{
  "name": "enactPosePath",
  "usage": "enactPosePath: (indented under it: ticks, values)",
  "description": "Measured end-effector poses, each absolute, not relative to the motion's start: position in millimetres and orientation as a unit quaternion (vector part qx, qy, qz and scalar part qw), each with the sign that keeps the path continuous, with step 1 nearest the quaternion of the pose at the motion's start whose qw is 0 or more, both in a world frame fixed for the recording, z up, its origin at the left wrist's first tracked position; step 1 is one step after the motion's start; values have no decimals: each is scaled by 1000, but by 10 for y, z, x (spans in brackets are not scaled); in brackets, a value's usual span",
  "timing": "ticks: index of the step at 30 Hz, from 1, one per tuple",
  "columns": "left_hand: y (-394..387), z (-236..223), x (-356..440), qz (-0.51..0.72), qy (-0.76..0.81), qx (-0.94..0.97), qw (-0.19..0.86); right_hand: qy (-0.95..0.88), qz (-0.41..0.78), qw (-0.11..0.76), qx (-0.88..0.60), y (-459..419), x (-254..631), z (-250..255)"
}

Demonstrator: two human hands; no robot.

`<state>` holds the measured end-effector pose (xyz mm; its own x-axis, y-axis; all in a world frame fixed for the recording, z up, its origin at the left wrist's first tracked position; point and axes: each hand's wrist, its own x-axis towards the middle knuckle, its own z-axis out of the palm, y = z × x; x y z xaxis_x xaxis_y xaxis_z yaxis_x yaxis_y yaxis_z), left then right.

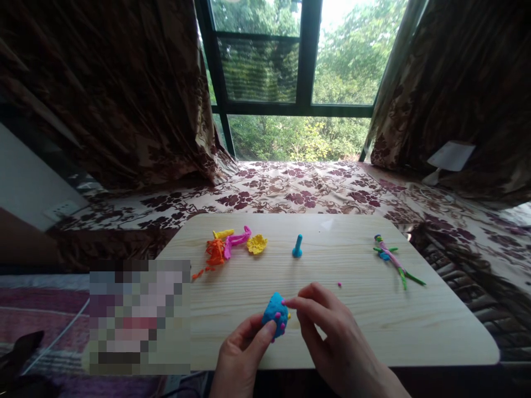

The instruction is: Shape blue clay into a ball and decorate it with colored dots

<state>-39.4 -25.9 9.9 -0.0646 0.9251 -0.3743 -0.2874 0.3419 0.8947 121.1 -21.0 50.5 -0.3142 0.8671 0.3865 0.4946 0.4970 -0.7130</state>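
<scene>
Held between the thumb and fingers of my left hand (254,344) is a lump of blue modelling clay (272,307), dotted with small pink balls and a bit of yellow at its right side. My right hand (332,326) is beside it, index finger stretched out so that its tip touches a pink dot (283,302) on the clay's upper right. The other right fingers are bent, and I see nothing held in them. One loose pink ball (339,284) lies on the table beyond my right hand.
On the pale wooden table (415,331) stands a blue clay peg (297,246). Orange clay strands (215,251), a pink clay strip (236,239) and a yellow clay flower (257,244) lie at back left. A pink-green clay figure (390,255) lies right. A blurred patch covers the left edge.
</scene>
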Motion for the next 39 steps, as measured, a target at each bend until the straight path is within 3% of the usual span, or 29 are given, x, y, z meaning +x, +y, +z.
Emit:
enactPosePath:
  ticks: [5,12,19,25,32,39]
  values:
    - [-252,101,-409,507,529,279,621,-762,254,396,-445,-219,1236,435]
    - [-199,76,-430,512,457,110,719,-714,252,420,-501,-53,1513,247]
    - [-156,80,-409,519,471,83,709,-731,220,283,-580,70,1604,-78]
    - [-198,199,-406,516,476,104,705,-730,172,267,-605,123,1368,-186]
    - [-215,95,-457,541,439,156,701,-733,187,298,-582,181,1316,-14]
    - [-226,153,-395,542,480,181,666,-734,305,416,-442,-31,1112,478]
